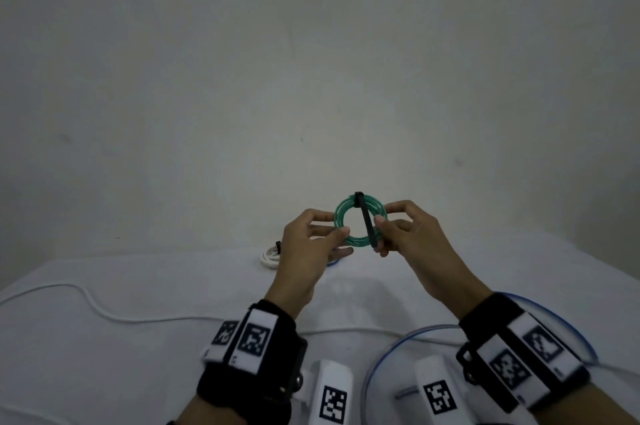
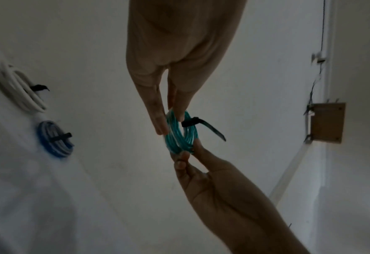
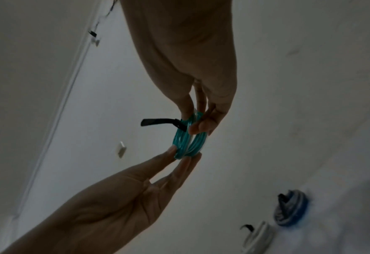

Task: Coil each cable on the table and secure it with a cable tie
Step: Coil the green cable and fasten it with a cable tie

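A green cable coil (image 1: 360, 238) is held up in the air above the white table, in front of the wall. A black cable tie (image 1: 365, 220) is wrapped around its top, and the loose tail hangs down across the ring. My left hand (image 1: 337, 228) pinches the coil's left side between thumb and fingers. My right hand (image 1: 382, 216) pinches the right side. In the left wrist view the coil (image 2: 179, 139) sits between the left hand (image 2: 170, 123) and the right hand (image 2: 186, 154), with the tie tail (image 2: 212, 131) sticking out free. The right wrist view shows the coil (image 3: 188, 142), the tie (image 3: 157, 122) and the right hand (image 3: 192, 122).
A white coil (image 1: 270, 256) with a black tie lies on the table (image 1: 156, 355) beyond my left hand, next to a tied blue coil (image 2: 55, 139). A loose white cable (image 1: 104, 313) snakes across the near left. A loose blue cable (image 1: 398, 345) loops under my right wrist.
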